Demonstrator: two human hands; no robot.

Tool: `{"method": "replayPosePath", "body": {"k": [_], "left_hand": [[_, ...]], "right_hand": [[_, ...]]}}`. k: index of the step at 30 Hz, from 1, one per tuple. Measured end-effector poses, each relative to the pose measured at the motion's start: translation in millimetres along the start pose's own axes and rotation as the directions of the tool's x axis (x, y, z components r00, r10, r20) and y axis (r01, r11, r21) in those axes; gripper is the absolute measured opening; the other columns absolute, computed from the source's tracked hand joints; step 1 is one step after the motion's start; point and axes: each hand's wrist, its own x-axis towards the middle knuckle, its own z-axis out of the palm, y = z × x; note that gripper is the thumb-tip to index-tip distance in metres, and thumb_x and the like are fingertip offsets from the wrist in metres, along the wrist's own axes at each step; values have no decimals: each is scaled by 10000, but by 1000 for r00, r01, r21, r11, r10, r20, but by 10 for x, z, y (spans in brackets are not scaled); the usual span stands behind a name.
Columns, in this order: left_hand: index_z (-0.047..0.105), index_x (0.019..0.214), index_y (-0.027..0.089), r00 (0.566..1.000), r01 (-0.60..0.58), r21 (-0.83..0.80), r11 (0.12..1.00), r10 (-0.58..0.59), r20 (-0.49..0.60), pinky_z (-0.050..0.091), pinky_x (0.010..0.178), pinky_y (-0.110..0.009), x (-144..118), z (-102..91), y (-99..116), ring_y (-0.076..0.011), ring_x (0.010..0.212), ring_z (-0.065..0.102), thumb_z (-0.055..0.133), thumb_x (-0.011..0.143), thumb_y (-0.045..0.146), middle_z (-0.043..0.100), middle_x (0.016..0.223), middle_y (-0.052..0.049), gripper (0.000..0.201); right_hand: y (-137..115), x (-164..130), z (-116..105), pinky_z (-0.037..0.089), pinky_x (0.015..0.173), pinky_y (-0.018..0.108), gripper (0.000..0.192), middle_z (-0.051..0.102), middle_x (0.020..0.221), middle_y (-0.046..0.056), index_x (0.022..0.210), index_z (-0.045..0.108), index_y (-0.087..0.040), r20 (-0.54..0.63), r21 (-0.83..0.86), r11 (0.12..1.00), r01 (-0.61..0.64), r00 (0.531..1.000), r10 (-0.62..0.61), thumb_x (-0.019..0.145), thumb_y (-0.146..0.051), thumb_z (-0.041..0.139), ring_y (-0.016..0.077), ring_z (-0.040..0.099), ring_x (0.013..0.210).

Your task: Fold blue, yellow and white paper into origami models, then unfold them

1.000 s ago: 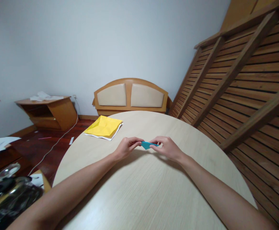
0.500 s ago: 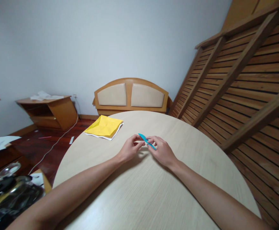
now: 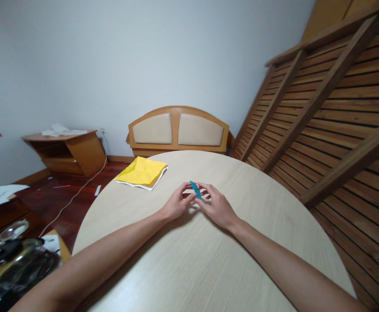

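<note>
Between my two hands, just above the round table (image 3: 183,260), is a small blue piece of folded paper (image 3: 195,189), seen nearly edge-on and tilted. My left hand (image 3: 178,202) pinches its left side with thumb and fingertips. From the other side, the thumb and fingers of my right hand (image 3: 218,205) close on it too. Some fingertips are hidden behind the paper. Beyond my left hand lies a creased yellow sheet (image 3: 140,171) on top of white paper (image 3: 150,188).
A wooden headboard (image 3: 176,130) stands behind the table against the wall. Wooden slats (image 3: 332,130) lean along the right. At left are a low cabinet (image 3: 79,151) with papers, a white cable (image 3: 75,197) on the floor and a dark-handled glass item (image 3: 17,251).
The blue folded paper has turned more upright and shows a narrower, darker face. My right thumb has shifted toward its lower end. Both forearms stay nearly in place.
</note>
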Motion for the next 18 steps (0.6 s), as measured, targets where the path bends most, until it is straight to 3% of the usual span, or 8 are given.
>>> {"method": "replayPosePath", "body": {"k": [6,12,18], "left_hand": [[553,1215,202,999,-22,-5,1000,22,25,584,831,-372,-20,15,2,-261,1077,667,679,886,433,604,1271,-128,422],[553,1279,200,999,-35,58,998,32,44,586,842,-372,-34,4,7,-261,1082,659,647,901,429,535,1390,-154,451],[539,1322,199,998,-41,129,991,34,52,573,859,-344,-36,-16,33,-240,1078,657,591,927,480,564,1370,-139,487]], "right_hand": [[-3,11,-12,575,902,379,420,576,1283,78,1319,565,-283,-11,60,998,13,1000,-12,910,-200,600,210,632,1072],[14,2,-17,599,861,366,405,576,1271,84,1292,568,-270,-13,122,993,-7,1000,9,898,-176,588,194,662,995],[65,-15,10,613,815,379,413,581,1284,104,1305,518,-255,-36,168,984,-63,997,70,901,-203,582,199,678,967]]}}
